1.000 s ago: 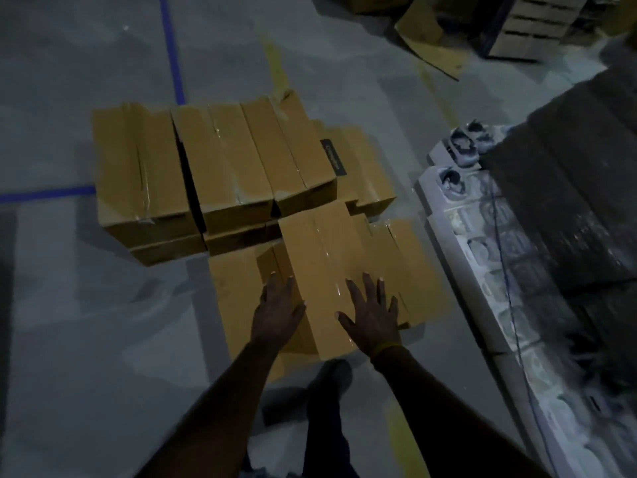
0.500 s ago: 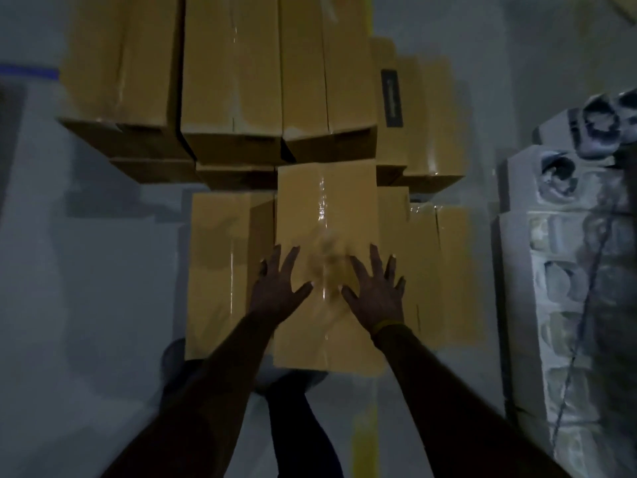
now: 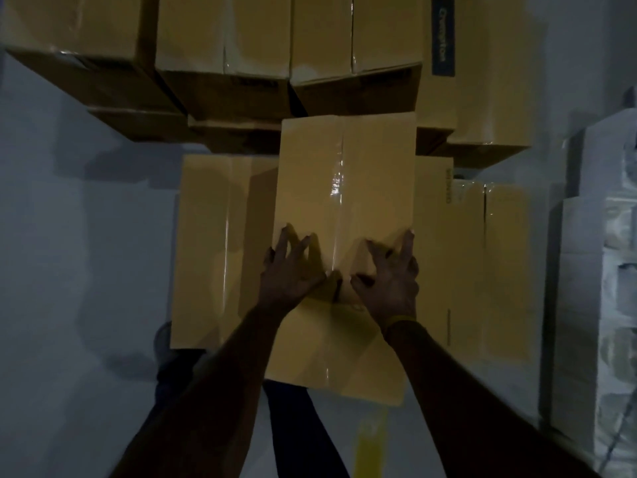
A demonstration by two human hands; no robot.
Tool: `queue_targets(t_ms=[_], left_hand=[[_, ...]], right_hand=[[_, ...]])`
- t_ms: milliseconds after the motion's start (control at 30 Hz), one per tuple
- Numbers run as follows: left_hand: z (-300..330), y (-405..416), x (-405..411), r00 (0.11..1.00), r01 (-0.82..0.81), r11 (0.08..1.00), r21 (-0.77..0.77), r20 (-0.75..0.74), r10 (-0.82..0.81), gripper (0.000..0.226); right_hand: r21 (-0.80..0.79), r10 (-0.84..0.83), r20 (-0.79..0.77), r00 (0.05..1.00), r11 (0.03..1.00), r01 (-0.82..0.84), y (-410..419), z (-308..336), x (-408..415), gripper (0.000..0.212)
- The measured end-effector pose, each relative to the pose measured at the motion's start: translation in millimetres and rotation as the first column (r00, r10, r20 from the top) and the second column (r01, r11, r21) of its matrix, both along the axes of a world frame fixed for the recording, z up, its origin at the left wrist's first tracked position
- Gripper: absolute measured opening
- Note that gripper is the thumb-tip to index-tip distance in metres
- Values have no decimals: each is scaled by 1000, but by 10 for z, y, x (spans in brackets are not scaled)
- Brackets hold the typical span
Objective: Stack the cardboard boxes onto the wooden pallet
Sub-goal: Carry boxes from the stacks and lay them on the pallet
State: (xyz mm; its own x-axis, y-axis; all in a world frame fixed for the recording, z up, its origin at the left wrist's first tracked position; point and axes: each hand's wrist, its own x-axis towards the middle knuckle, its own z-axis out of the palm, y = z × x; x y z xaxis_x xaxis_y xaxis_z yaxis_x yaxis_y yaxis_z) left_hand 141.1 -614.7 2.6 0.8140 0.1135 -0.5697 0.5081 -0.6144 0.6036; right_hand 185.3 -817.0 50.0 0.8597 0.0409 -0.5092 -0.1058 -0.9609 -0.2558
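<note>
A taped cardboard box (image 3: 344, 188) lies on top of lower boxes, its far end against the back row. My left hand (image 3: 293, 270) and my right hand (image 3: 389, 274) rest on its top on either side of the tape seam, fingers spread and thumbs nearly meeting. A lower box (image 3: 213, 243) sits to its left and another (image 3: 482, 270) to its right. Behind them stands a taller row of boxes (image 3: 224, 32), and one box (image 3: 444, 63) carries a dark label. No pallet shows beneath the boxes.
White wrapped packages (image 3: 603, 270) stand along the right edge, close to the boxes. Grey concrete floor (image 3: 86, 270) lies open to the left. A yellow floor line (image 3: 368, 446) runs beneath my arms, with my legs and a shoe near the stack's front.
My head has come closer and more directly over the stack. Both hands have drawn together on the top box, which has turned square to the back row.
</note>
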Motion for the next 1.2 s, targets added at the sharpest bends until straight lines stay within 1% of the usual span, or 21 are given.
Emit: queue_targets(t_ms=[100,200,300,467,667,833,933,1200], left_hand=[[175,-11,-32,998,51,989,138,32,-56,87],[457,28,-90,997,33,973,229,60,-48,82],[773,213,-167,997,29,966,259,61,-47,78],[1428,726,-361,993,40,956,291,96,-70,75],[2255,1594,-579,980,80,941,329,145,-134,72],[2883,2379,-867,964,106,925,365,189,-185,72],[3177,2830,-1100,960,97,921,378,207,-186,72],[3725,3748,-1978,945,5,905,425,294,-143,73]], right_hand=[[-67,31,-1,1000,997,-31,59,138,0,78],[-112,38,6,999,993,-37,197,366,-14,77],[-105,45,1,999,994,-45,377,660,-75,76],[-74,4,32,999,997,-2,877,1281,-333,75],[-21,-47,116,992,999,49,1727,2022,-709,78],[-40,-71,153,986,996,78,2511,2650,-1053,78],[-56,-50,238,970,996,65,2957,2919,-1306,76],[-64,19,287,958,998,-1,3888,3478,-2103,77]])
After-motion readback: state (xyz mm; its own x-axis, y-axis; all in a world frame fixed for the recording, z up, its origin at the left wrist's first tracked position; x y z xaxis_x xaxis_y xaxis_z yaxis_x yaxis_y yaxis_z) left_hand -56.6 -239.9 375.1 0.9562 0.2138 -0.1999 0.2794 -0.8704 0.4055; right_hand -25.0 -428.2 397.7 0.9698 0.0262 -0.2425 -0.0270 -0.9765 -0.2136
